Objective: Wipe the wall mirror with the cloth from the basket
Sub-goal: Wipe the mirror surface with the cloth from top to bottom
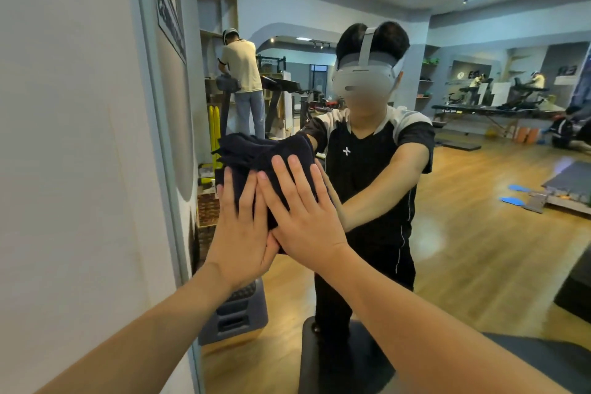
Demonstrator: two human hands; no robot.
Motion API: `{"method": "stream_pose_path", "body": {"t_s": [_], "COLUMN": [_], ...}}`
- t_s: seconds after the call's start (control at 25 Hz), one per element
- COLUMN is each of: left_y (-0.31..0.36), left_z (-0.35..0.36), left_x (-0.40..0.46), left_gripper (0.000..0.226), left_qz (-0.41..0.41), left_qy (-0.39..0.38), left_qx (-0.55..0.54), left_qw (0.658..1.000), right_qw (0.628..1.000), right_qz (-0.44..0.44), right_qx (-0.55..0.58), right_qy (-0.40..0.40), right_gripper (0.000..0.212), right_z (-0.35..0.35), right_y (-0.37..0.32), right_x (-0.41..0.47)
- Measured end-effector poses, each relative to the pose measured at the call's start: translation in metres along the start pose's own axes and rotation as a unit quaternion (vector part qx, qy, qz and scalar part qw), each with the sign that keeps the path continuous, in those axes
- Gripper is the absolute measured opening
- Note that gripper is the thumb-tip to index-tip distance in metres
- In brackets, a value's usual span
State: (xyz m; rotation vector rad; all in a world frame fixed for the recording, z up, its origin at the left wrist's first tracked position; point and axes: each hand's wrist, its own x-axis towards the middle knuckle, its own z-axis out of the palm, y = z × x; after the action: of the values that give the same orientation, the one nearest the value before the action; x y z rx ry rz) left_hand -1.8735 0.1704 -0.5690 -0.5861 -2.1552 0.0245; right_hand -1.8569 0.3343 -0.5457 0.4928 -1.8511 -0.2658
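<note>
Both hands press dark cloth flat against mirror beside white wall.

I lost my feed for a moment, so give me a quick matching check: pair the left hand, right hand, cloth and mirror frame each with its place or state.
Things:
1. left hand
2. right hand
3. cloth
4. mirror frame

Places or states:
A. dark, bunched against the glass
B. pale vertical strip beside the white wall
C. flat on the cloth's left part
D. flat on the cloth's right part, fingers spread

Pairs: 1-C, 2-D, 3-A, 4-B
</note>
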Motion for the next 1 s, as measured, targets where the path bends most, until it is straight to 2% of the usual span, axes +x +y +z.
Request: {"method": "stream_pose_path", "body": {"t_s": [0.2,0.48,0.76,1.0], "left_y": [0.07,0.168,0.274,0.376], "left_z": [-0.008,-0.014,-0.014,-0.017], "left_x": [0.016,0.047,0.082,0.103], "left_gripper": [0.09,0.097,0.086,0.086], "left_qz": [0.008,0.066,0.109,0.112], "left_qy": [0.024,0.105,0.142,0.159], "left_qx": [-0.036,-0.068,-0.106,-0.116], "left_qw": [0.999,0.99,0.978,0.974], "right_qw": [1.0,0.999,0.997,0.992], "right_qz": [-0.004,0.02,0.044,0.064], "right_qx": [-0.023,-0.023,-0.065,-0.105], "right_qy": [-0.005,0.01,0.005,-0.029], "right_gripper": [0.061,0.057,0.068,0.077], "right_z": [-0.032,-0.075,-0.118,-0.16], "right_y": [0.059,0.142,0.226,0.3], "right_x": [-0.037,-0.092,-0.153,-0.21]}}
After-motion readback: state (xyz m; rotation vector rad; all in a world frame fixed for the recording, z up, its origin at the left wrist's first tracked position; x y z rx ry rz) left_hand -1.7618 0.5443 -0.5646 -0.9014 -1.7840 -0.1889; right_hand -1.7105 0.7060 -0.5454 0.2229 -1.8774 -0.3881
